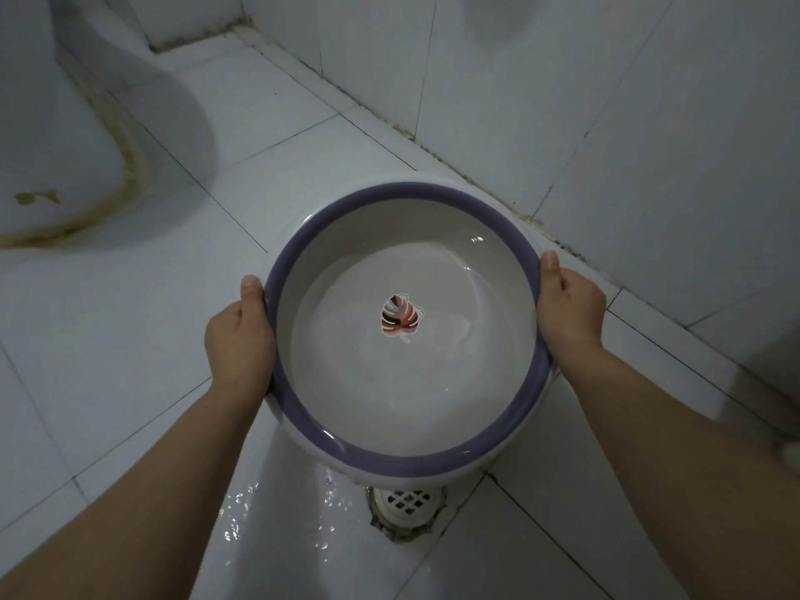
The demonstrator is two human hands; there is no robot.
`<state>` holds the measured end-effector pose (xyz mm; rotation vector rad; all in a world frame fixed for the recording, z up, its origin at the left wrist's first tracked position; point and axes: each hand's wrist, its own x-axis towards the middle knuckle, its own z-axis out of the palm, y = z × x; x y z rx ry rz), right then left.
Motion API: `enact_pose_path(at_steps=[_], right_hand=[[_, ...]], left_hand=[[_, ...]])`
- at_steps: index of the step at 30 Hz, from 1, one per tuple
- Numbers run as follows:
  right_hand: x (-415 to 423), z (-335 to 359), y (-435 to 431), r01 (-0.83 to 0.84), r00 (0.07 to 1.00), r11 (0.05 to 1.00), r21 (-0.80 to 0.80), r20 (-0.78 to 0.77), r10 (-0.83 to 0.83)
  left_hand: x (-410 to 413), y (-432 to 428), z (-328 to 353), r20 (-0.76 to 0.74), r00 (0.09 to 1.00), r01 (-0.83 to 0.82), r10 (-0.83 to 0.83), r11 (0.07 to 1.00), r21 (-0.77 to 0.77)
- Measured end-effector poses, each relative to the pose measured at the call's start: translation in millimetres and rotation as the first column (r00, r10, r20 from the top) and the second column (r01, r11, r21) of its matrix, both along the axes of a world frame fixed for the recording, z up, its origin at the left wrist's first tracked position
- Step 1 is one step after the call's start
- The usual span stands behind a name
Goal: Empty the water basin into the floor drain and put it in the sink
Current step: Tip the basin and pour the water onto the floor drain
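Note:
A round white basin (pixel 407 409) with a purple rim and a leaf picture on its bottom holds shallow water. I hold it level above the tiled floor. My left hand (pixel 240 339) grips the left side of the rim, thumb on top. My right hand (pixel 569 305) grips the right side the same way. The white floor drain (pixel 407 502) with a grid cover shows just below the basin's near edge, partly hidden by it. The sink is not in view.
The toilet base (pixel 56 145), with brown stains around its foot, stands at the upper left. A tiled wall (pixel 606 101) runs diagonally along the right. The floor tiles (pixel 277 517) left of the drain are wet and shiny.

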<state>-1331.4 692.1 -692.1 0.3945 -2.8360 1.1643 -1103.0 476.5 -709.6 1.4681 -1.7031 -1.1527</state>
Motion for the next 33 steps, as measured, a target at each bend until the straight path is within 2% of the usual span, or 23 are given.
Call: enact_pose_path(at_steps=[33], right_hand=[[-0.5,-1.5,0.0,-0.014,1.0,0.999,-0.029,-0.019,0.013]], left_hand=[[5.4,2.9,-1.6,-0.045,0.999,0.004,-0.004,1.0,0.002]])
